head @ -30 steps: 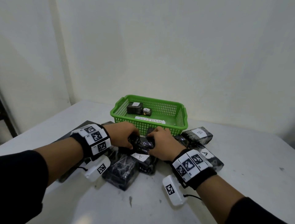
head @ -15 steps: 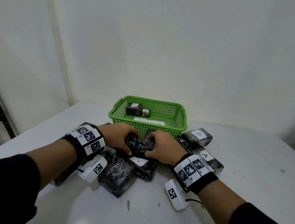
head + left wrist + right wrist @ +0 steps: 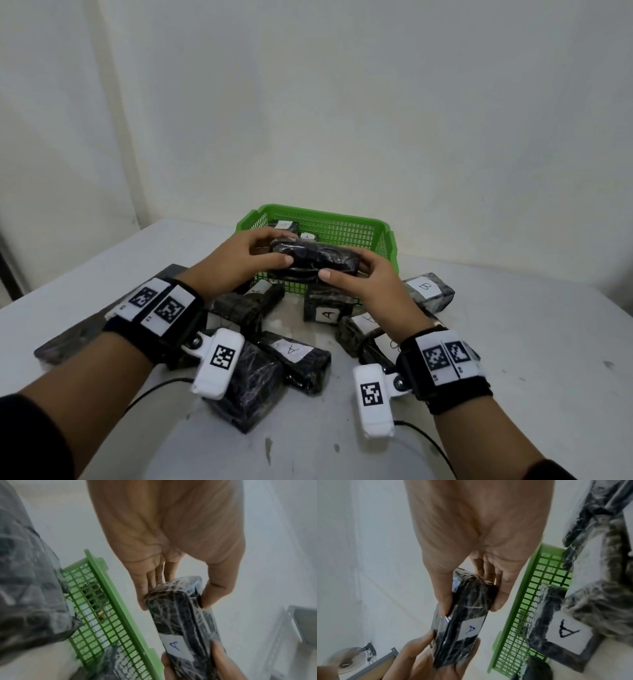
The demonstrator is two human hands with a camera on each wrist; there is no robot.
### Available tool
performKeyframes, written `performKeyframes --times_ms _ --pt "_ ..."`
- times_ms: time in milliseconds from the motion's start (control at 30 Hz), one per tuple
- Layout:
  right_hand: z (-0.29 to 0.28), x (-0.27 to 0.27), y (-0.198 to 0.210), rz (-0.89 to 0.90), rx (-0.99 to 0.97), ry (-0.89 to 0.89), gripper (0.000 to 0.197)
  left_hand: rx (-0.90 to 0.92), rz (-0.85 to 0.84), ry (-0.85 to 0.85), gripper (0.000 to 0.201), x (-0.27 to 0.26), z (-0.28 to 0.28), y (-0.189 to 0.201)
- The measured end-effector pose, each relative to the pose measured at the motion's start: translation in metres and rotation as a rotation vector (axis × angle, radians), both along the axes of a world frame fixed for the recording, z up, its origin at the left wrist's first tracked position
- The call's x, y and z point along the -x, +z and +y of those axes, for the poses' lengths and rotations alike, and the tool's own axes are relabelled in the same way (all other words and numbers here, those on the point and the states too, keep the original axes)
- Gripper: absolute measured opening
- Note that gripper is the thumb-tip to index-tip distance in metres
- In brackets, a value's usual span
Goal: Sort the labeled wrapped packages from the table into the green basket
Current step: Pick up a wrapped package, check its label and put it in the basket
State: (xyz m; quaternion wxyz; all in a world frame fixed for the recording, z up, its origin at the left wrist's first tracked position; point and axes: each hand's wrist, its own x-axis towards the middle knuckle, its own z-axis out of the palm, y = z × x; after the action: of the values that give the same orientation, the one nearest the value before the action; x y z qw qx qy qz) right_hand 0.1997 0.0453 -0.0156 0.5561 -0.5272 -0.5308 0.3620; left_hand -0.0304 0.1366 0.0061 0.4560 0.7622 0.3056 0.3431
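I hold package A (image 3: pixel 315 260) endwise, left grip (image 3: pixel 236 263) and right grip (image 3: pixel 363 284) pinching it, label underneath, basket (image 3: pixel 387 240) at twelve o'clock.

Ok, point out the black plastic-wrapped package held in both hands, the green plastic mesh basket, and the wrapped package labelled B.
black plastic-wrapped package held in both hands (image 3: pixel 317 256): head view, middle of its upper face.
green plastic mesh basket (image 3: pixel 346 229): head view, inner back wall.
wrapped package labelled B (image 3: pixel 424 288): head view, its white label.

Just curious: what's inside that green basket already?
Inside the green basket, two dark wrapped packages with white labels; the held package and both hands cover the rest.
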Motion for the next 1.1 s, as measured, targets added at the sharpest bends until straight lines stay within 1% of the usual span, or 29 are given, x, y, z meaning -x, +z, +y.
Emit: performKeyframes --times_ms 33,133,233,300,367,433,533,567,600,633,700,767,800,833,900,933,1033,1100 --pt "0.001 0.000 0.000 0.010 -0.016 -0.010 0.050 0.027 -0.022 -0.009 0.052 -0.003 -0.002 -0.003" --pt "0.001 -0.004 0.002 -0.008 -0.035 -0.005 0.045 0.041 -0.109 0.031 0.048 -0.012 -0.007 -0.009" --pt "0.000 -0.009 0.005 0.042 -0.027 0.013 0.042 0.056 -0.173 0.039 0.056 -0.022 -0.009 -0.011" --pt "-0.001 -0.014 0.006 0.071 -0.048 -0.014 0.039 0.079 -0.208 0.025 0.054 -0.029 -0.013 -0.012" --pt "-0.004 -0.019 0.005 0.090 -0.073 -0.047 0.036 0.123 -0.249 -0.013 0.049 -0.037 -0.018 -0.015" --pt "-0.006 -0.025 0.002 0.111 -0.072 -0.049 0.036 0.136 -0.258 -0.003 0.040 -0.045 -0.022 -0.020" --pt "-0.011 -0.035 -0.001 0.168 -0.049 0.036 0.047 0.122 -0.304 0.082 0.019 -0.056 -0.024 -0.024" --pt "-0.013 -0.038 -0.002 0.192 -0.046 0.058 0.051 0.138 -0.335 0.086 0.016 -0.059 -0.025 -0.024" --pt "-0.014 -0.042 -0.003 0.206 -0.048 0.062 0.054 0.171 -0.368 0.064 0.020 -0.062 -0.026 -0.025" --pt "-0.015 -0.046 -0.004 0.208 -0.054 0.049 0.056 0.207 -0.383 0.026 0.031 -0.064 -0.027 -0.026" --pt "-0.016 -0.053 -0.006 0.200 -0.069 0.002 0.059 0.261 -0.364 -0.028 0.058 -0.069 -0.027 -0.030" --pt "-0.018 -0.055 -0.007 0.215 -0.058 -0.019 0.061 0.264 -0.329 -0.011 0.083 -0.072 -0.029 -0.031" --pt "-0.019 -0.054 -0.007 0.226 -0.048 -0.011 0.059 0.258 -0.309 -0.002 0.092 -0.073 -0.029 -0.032" --pt "-0.021 -0.054 -0.008 0.236 -0.039 0.001 0.056 0.247 -0.293 -0.011 0.088 -0.075 -0.030 -0.032" --pt "-0.023 -0.053 -0.008 0.249 -0.031 0.001 0.050 0.227 -0.260 -0.051 0.062 -0.078 -0.034 -0.032" --pt "-0.024 -0.053 -0.008 0.246 -0.033 -0.013 0.048 0.229 -0.255 -0.062 0.056 -0.078 -0.035 -0.033" --pt "-0.027 -0.052 -0.009 0.218 -0.040 -0.037 0.043 0.220 -0.297 -0.035 0.050 -0.079 -0.038 -0.031" --pt "-0.028 -0.051 -0.008 0.214 -0.042 -0.026 0.044 0.216 -0.322 -0.018 0.048 -0.078 -0.038 -0.030"
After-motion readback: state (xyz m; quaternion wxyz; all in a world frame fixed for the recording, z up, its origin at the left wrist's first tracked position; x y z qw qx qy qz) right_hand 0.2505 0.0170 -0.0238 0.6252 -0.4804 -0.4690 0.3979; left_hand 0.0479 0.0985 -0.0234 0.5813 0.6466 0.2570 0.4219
